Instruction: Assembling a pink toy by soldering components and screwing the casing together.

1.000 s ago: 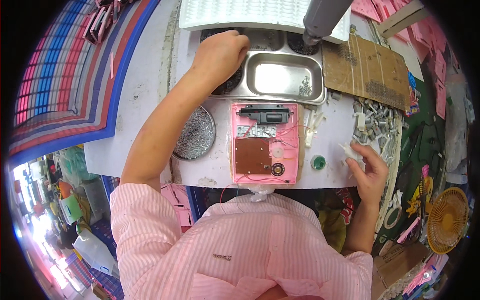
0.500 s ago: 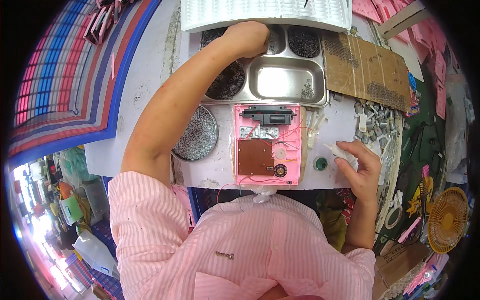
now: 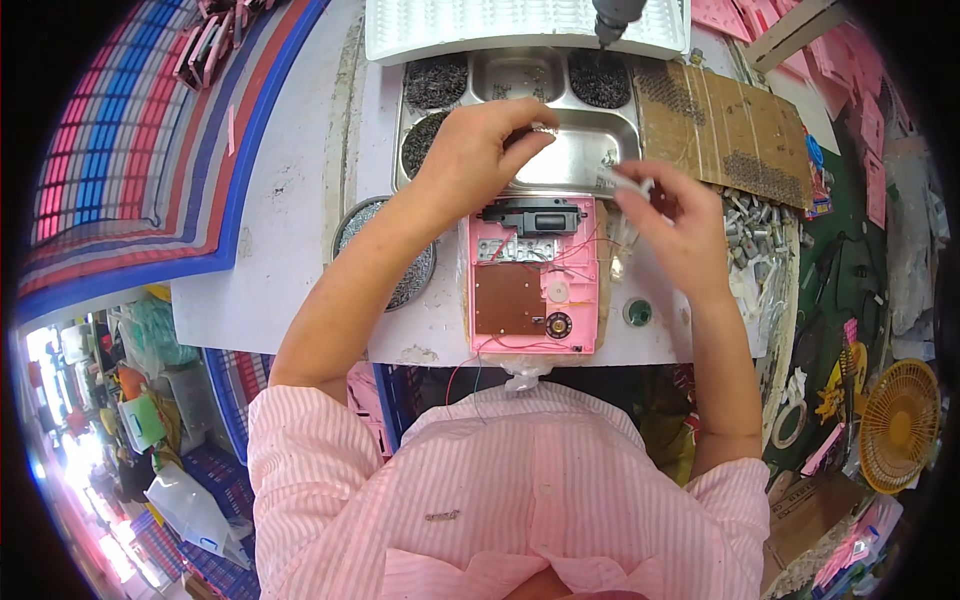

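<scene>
My left hand [image 3: 478,150] hovers over the metal compartment tray [image 3: 520,182], thumb and forefinger pinched on something too small to make out. My right hand [image 3: 675,220], over the tray's right edge, pinches a slim white plastic piece [image 3: 632,182]. Nearer to me, between my forearms, lies an open pink plastic housing [image 3: 585,325]. Fitted in it are a black module [image 3: 540,218], a silvery metal plate [image 3: 515,250], a brown circuit board [image 3: 507,300], a small white disc [image 3: 557,291] and a round black part [image 3: 559,325]. Thin red wires run across it.
Small dark screws [image 3: 600,80] fill several tray compartments. A round tin [image 3: 415,270] of metal bits sits left, partly behind my left forearm. A dark driver tip [image 3: 617,15] hangs over the white ribbed tray [image 3: 450,30]. Cardboard [image 3: 730,130], small motors [image 3: 750,235] and a green-filled pot [image 3: 637,313] are right.
My left hand has come back toward me from the tray's far compartments. My right hand has moved up and inward with the white piece. The driver tip shows lower at the top.
</scene>
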